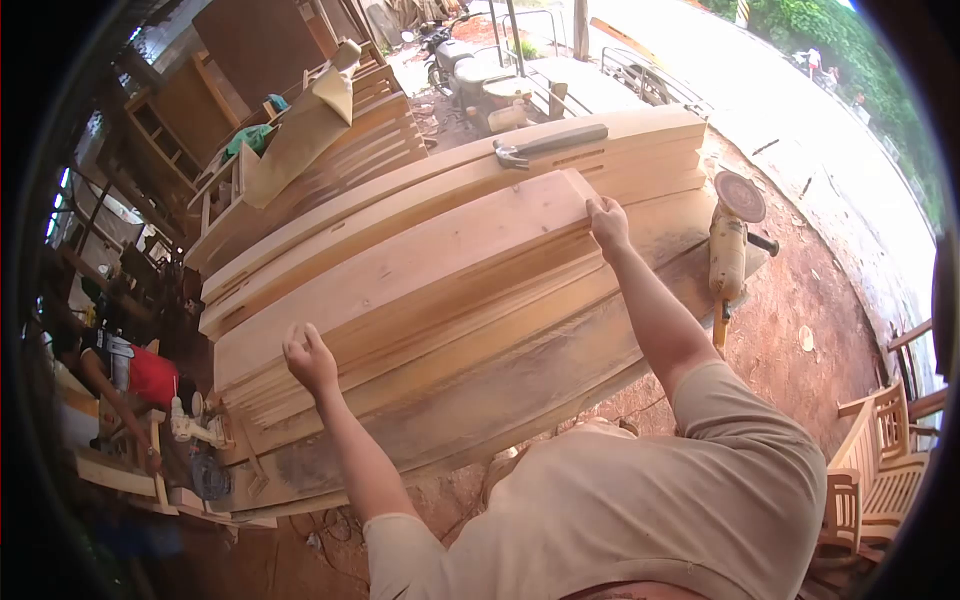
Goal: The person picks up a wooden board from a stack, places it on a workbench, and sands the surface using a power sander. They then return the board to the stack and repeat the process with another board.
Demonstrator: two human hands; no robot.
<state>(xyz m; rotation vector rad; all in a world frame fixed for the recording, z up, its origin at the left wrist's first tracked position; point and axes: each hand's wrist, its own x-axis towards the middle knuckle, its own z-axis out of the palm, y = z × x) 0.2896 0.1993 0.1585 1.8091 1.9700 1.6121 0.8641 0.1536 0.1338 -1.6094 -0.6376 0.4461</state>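
A thick, pale wooden plank (400, 270) lies lengthwise on top of a stack of boards. My right hand (608, 224) is closed on its near right corner, thumb and fingers at the end. My left hand (311, 358) is at the plank's near edge toward the left, fingers curled over the top; its underside is hidden. Just beyond the plank, a claw hammer (555, 144) with a dark handle rests on long boards with slots cut in them (640, 130).
An angle grinder with a round disc (728, 250) sits at the bench's (400, 430) right end. Another power tool (200, 425) is at the left end. A person in red (150, 375) is at far left. Wooden chairs (880, 470) stand right; a motorcycle (460, 65) is behind.
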